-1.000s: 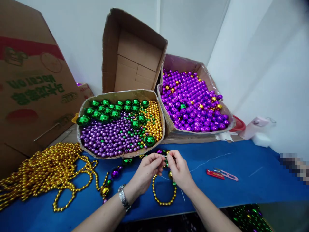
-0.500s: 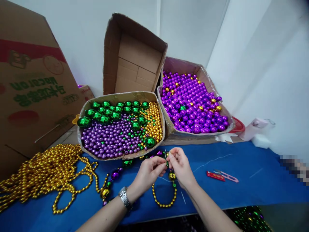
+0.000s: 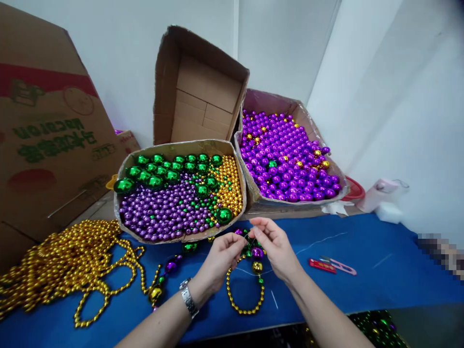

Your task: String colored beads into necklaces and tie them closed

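Above the blue tabletop, my left hand [image 3: 225, 252], with a metal watch [image 3: 188, 297] on its wrist, pinches a thin thread between thumb and forefinger. Close beside it, my right hand [image 3: 272, 244] has its thumb and forefinger pressed together on the same thread. Its other fingers are loosely bent. Just below the fingertips lie a purple bead [image 3: 257, 253] and a large gold bead [image 3: 257, 267], joined to a loop of small gold beads [image 3: 243, 310]. More green and purple beads behind the fingers are partly hidden.
One open box [image 3: 119, 223] holds green, purple and gold beads; another box [image 3: 237, 140] holds mostly purple ones. Gold bead strands [image 3: 61, 266] lie in a heap at left. A red cutter [image 3: 322, 265] and pink thread snips [image 3: 344, 267] lie at right.
My hands have drawn slightly apart at the fingertips. The purple bead below my right hand now shows, where my fingers covered that spot before. The view has shifted slightly.
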A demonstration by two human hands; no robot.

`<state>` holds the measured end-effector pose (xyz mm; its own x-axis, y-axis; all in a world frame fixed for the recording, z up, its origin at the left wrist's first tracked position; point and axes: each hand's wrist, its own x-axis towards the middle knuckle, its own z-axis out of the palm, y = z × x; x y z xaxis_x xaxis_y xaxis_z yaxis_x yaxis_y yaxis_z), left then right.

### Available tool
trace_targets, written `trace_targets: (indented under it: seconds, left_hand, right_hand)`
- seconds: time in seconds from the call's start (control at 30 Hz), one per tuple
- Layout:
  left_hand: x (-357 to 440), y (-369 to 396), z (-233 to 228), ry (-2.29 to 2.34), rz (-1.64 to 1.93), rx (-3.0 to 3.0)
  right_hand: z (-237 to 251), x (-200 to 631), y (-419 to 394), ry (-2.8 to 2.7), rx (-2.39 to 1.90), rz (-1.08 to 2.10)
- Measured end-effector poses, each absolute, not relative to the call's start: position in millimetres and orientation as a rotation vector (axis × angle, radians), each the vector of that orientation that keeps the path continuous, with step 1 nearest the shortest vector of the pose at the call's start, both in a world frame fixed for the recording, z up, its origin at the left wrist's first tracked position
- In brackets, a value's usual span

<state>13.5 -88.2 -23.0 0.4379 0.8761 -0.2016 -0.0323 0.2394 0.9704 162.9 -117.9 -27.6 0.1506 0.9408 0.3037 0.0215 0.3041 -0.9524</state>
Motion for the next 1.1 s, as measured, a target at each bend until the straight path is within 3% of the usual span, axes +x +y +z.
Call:
trace_targets:
  seconds: [0.33,0.63,1.1]
  left_hand:
    - [12,-89,-9,0.751,0.679,1.542]
    - [8,-85,-13,0.886,0.764,1.301]
    - [4,-81,-19,0.837,0.808,1.232]
  right_hand:
    - [-6,159,-88,-1.681,-1.11,0.779]
    - [-12,177,-92,-1.743,-1.282,0.465]
    - [-29,166,-137,-1.825,-1.309,0.42]
